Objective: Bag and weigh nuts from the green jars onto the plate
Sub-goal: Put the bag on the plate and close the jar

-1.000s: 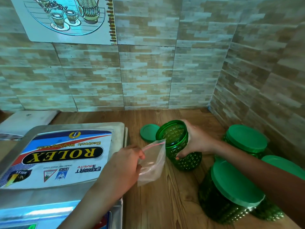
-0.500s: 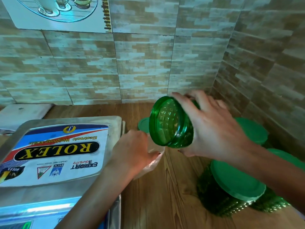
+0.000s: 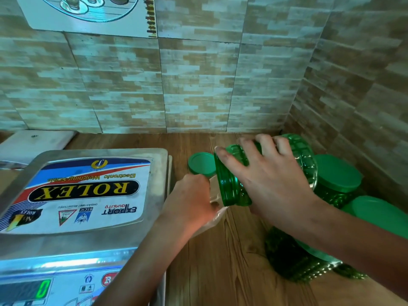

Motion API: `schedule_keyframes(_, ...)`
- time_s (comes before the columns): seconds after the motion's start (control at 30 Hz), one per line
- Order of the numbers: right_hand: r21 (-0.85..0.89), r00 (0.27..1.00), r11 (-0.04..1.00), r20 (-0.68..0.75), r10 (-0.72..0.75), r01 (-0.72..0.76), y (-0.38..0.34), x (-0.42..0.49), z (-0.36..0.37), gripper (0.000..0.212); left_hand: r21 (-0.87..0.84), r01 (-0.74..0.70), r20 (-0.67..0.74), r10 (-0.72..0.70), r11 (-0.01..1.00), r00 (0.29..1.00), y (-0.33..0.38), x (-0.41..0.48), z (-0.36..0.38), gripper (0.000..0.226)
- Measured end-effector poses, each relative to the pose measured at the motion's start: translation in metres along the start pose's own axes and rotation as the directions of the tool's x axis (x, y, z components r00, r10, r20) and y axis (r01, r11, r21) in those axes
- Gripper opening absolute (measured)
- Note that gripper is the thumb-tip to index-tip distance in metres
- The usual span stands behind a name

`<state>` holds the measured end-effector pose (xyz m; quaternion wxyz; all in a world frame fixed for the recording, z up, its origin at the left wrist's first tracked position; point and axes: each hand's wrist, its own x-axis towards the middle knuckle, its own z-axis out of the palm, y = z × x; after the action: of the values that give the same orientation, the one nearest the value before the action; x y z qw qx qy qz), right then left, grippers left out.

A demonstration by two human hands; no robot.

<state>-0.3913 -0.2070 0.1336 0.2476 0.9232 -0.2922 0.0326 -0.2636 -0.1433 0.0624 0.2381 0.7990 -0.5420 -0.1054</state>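
Jar (image 3: 231, 191) tipped lower in right hand (image 3: 271, 184).

Person's limbs, head view. Left hand (image 3: 189, 199): bare, shown from the back, with a smooth rounded outline; its fingers lie mostly out of sight beyond the knuckles. Left forearm (image 3: 141, 257): bare from the wrist down to the lower frame edge, slim near the hand and broader away from it. Right hand (image 3: 271, 180): bare, shown from the back; four fingers (image 3: 229, 160) visible, with creased knuckles and a short-trimmed nail on the index fingertip. Right forearm (image 3: 353, 237): bare from the wrist out to the right frame edge, thickening away from the hand.
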Motion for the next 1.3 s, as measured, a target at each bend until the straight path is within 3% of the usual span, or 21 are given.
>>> schedule_keyframes(0.23, -0.025, 0.985, 0.988, 0.087, -0.148, 0.151, -0.006, -0.002, -0.017, 0.099, -0.041, -0.007, 0.019, 0.007, 0.999, 1.000, 0.002, -0.001, 0.003, 0.019)
schedule_keyframes(0.47, -0.062, 0.977, 0.980, 0.117, -0.179, 0.188, -0.010, -0.001, -0.018, 0.093, -0.084, -0.037, 0.007, 0.038, 0.996, 0.999, 0.004, -0.002, 0.004, 0.011)
schedule_keyframes(0.77, -0.091, 0.968, 0.968, 0.117, -0.223, 0.234, -0.008, 0.002, -0.022, 0.090, -0.140, -0.033, 0.060, 0.041, 0.990, 0.997, 0.002, 0.000, 0.006, 0.017)
schedule_keyframes(1.0, -0.096, 0.965, 0.964, 0.107, -0.239, 0.249, -0.007, 0.005, -0.023, 0.090, -0.155, -0.055, 0.069, 0.066, 0.986, 0.995, 0.003, -0.001, 0.002, 0.006)
schedule_keyframes(1.3, -0.087, 0.963, 0.961, 0.098, -0.253, 0.261, -0.004, 0.008, -0.024, 0.091, -0.153, -0.092, 0.006, 0.094, 0.984, 0.996, 0.003, -0.006, -0.001, 0.018)
